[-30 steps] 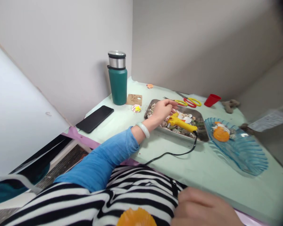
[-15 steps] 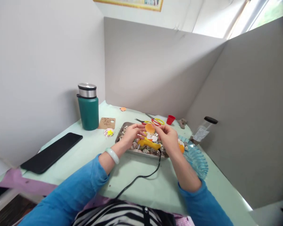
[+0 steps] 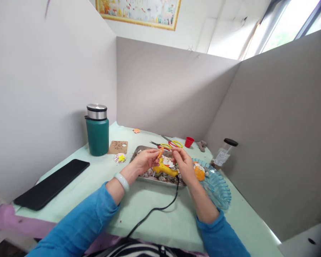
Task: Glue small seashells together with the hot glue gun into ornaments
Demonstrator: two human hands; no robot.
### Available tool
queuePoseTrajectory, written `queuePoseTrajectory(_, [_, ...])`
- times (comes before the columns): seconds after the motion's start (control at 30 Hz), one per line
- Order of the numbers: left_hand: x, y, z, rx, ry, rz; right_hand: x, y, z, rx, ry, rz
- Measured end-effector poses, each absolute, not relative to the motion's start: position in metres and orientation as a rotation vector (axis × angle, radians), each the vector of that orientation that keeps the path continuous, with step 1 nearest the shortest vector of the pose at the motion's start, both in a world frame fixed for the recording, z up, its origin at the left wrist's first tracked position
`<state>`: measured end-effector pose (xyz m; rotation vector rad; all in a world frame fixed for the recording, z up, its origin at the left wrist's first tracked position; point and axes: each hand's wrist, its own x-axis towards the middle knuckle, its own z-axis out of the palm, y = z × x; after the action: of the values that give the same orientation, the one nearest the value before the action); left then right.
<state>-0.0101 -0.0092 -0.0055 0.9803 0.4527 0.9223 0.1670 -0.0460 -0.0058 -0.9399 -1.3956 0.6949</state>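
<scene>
My left hand pinches a thin orange shell between thumb and fingertips, tilted nearly edge-on. To its right, my right hand is apart from the shell, its fingers bent and slightly spread, with nothing visible in them. Below both hands is a metal tray filled with small shells. A yellow glue gun lies across the shells, its black cord running down to the table's front edge. White and red pieces beside the glue gun are partly hidden by my fingers.
A green flask, black slab, brown card and flower-like shell piece lie left. Scissors and a red cup are behind the tray. At right are a blue glass plate and a clear jar. Grey panels enclose the table.
The orange shell has passed from my right fingers to my left hand and turned from face-on to nearly edge-on. My right hand has let go. The view has tilted up.
</scene>
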Motion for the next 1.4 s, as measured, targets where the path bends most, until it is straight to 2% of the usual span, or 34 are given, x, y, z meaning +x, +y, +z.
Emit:
queuePoseTrajectory(0.17, [-0.013,-0.017,0.002,0.931,0.387,0.706,0.172,-0.047,-0.009,-0.770,-1.584,0.830])
queuePoseTrajectory(0.43, [-0.007,-0.022,0.000,0.956,0.403,0.597,0.171,-0.047,-0.010,-0.730,-1.643,0.902])
queuePoseTrajectory(0.63, [-0.008,-0.015,0.001,1.027,0.592,0.845,0.173,-0.045,-0.015,-0.837,-1.470,0.947])
queuePoseTrajectory(0.77, [-0.011,-0.012,0.005,1.074,0.458,0.933,0.175,-0.044,-0.016,-0.943,-1.523,0.854])
queuePoseTrajectory(0.97, [-0.007,-0.012,-0.002,1.275,0.611,0.993,0.170,-0.049,-0.012,-1.099,-1.766,0.575])
queuePoseTrajectory(1.4, [-0.008,-0.010,-0.005,1.333,0.727,1.036,0.175,-0.045,-0.015,-1.112,-1.643,0.487])
